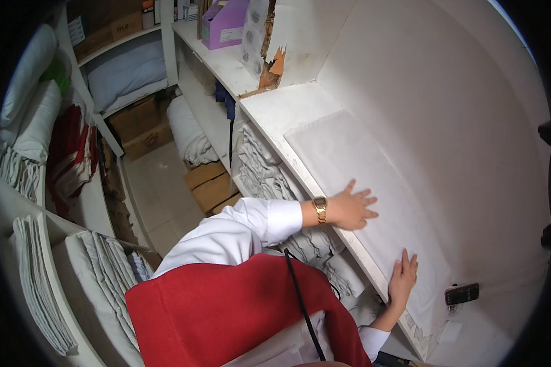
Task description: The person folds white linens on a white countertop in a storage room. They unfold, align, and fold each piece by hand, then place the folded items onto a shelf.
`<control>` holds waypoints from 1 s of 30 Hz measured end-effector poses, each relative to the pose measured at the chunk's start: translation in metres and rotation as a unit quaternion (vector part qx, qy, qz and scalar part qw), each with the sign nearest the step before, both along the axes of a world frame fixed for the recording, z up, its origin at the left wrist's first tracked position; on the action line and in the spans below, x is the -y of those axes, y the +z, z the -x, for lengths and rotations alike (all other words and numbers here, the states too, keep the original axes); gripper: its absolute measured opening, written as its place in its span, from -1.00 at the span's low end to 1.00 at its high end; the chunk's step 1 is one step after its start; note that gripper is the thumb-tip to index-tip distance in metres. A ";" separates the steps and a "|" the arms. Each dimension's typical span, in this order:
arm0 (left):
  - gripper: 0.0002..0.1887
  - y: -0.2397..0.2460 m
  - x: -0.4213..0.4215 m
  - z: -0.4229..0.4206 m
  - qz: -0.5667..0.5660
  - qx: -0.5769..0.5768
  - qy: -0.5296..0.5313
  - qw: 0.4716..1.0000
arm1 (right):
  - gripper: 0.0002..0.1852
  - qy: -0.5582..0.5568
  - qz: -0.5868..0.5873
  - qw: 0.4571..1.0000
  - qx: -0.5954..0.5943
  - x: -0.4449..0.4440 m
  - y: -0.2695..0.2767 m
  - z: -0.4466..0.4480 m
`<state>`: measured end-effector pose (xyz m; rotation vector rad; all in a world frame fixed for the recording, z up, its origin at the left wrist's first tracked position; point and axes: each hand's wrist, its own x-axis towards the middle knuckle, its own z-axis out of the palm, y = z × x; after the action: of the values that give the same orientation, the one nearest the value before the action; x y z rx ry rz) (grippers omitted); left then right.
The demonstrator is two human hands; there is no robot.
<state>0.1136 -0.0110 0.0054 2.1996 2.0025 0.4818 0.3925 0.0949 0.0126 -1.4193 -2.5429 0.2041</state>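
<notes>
A smooth white folded cloth [349, 151] lies lengthwise on a white shelf top [275, 108], against the wall. My left hand [352, 208], with a gold-coloured wristwatch [320, 210] at its wrist, rests palm down on the cloth near the shelf's front edge. Its fingers are spread and hold nothing. Farther along, towards the cloth's near end, my right hand [404, 277] lies on it too, palm down with the fingers somewhat apart. A phone-like black device [462, 294] is by the wall beyond my right hand.
Crumpled white linens [261, 169] fill the shelf below. Cardboard boxes [206, 181] and a rolled white textile [190, 130] stand near the floor. A purple file holder [223, 25] sits beside a broken, splintered panel [272, 71]. Folded white linens [101, 266] line the shelving at left.
</notes>
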 end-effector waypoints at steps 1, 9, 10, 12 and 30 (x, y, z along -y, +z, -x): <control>-0.48 0.002 0.005 0.010 0.011 -0.004 0.019 1.000 | -0.52 -0.015 0.002 1.000 0.002 -0.005 -0.002 -0.016; -0.45 0.005 0.041 0.085 0.025 -0.024 0.236 0.971 | -0.50 -0.177 -0.003 0.984 0.025 -0.034 -0.014 -0.106; -0.45 0.004 0.044 0.090 0.018 -0.026 0.266 0.963 | -0.50 -0.167 -0.004 0.986 0.026 -0.035 -0.016 -0.112; -0.45 0.004 0.049 0.094 0.002 -0.013 0.284 0.959 | -0.50 -0.146 -0.022 0.989 0.018 -0.036 -0.019 -0.119; -0.44 0.006 -0.004 -0.009 0.029 0.003 0.097 0.995 | -0.52 0.032 0.026 0.999 0.006 -0.007 -0.001 0.011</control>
<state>0.1224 -0.0067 0.0118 1.9779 2.2085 0.4440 0.3815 0.1018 0.0112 -1.3615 -2.6143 0.2748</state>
